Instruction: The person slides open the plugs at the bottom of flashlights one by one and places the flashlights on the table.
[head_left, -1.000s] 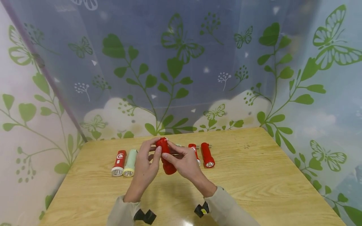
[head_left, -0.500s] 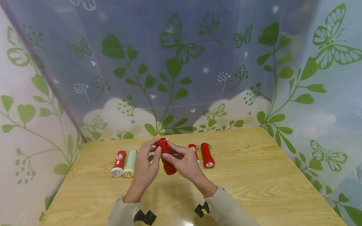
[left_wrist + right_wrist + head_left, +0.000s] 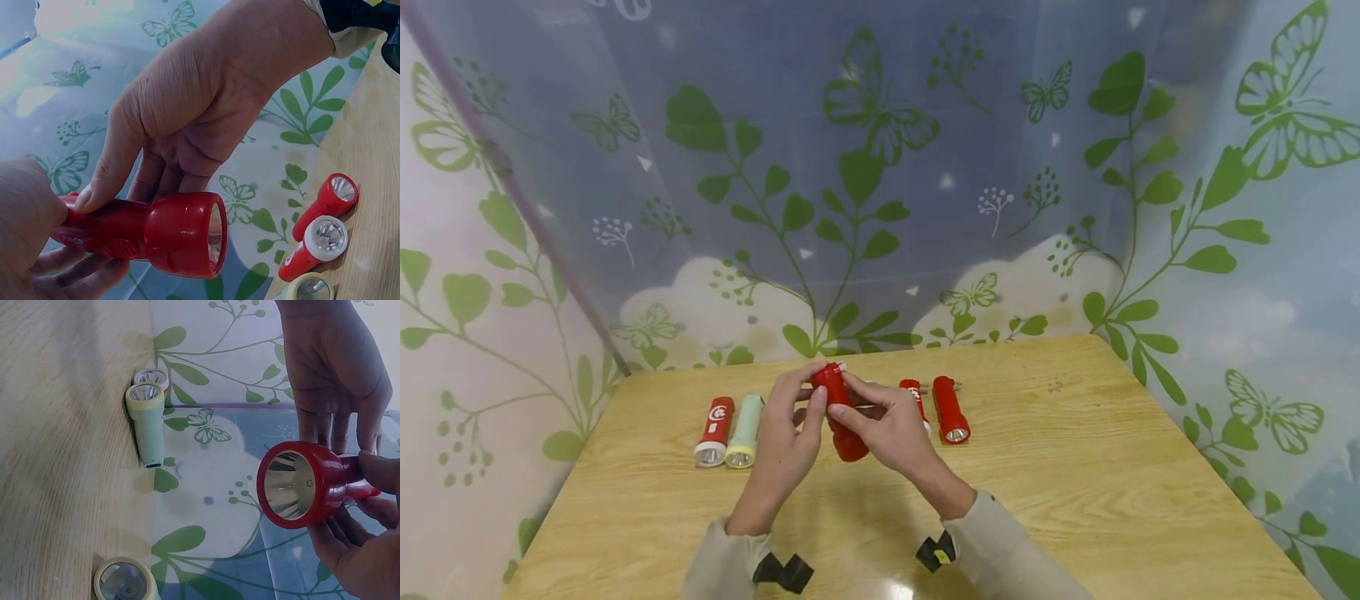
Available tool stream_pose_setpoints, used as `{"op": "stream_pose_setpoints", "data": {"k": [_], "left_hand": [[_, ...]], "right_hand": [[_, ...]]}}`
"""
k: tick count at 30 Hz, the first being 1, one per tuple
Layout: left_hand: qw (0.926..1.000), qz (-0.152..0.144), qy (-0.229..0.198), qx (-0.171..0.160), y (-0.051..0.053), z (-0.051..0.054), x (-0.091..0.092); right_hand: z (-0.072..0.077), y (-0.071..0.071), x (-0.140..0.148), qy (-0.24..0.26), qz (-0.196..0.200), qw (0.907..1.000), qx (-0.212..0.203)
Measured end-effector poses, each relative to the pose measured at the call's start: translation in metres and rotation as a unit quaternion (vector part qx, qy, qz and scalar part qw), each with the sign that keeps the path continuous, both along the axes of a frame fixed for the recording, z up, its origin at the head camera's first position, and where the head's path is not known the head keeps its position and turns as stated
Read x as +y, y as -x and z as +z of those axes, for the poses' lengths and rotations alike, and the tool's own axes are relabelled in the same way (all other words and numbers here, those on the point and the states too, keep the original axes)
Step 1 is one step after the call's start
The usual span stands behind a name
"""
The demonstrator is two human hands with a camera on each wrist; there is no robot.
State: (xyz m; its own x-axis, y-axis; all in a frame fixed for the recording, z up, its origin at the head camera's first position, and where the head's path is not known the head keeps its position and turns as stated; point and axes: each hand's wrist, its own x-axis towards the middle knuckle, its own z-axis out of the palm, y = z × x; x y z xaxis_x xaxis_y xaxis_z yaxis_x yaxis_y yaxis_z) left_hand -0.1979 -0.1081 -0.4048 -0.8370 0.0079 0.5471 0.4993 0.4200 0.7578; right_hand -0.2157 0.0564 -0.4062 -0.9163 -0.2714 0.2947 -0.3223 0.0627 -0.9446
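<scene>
Left hand [image 3: 786, 437] and right hand [image 3: 891, 427] both pinch the red flashlight [image 3: 139, 230] behind its head [image 3: 181, 234], likely to steady it; silvery bit [image 3: 841, 366] beyond the grip unclear.

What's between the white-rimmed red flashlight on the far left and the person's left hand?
In the head view, a yellow-rimmed pale green flashlight lies there.

Head camera looks forward and down; both wrist cameras, close in, share the held red flashlight [image 3: 145, 230]
</scene>
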Motion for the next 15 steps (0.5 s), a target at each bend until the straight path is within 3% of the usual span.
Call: {"op": "stream_pose_setpoints", "data": {"k": [15], "left_hand": [[0.9998, -0.010, 0.006, -0.016, -0.0006, -0.0032, -0.0036]], "right_hand": [[-0.0035, 0.0000, -0.0016, -0.014, 0.003, 0.9999, 0.009]]}}
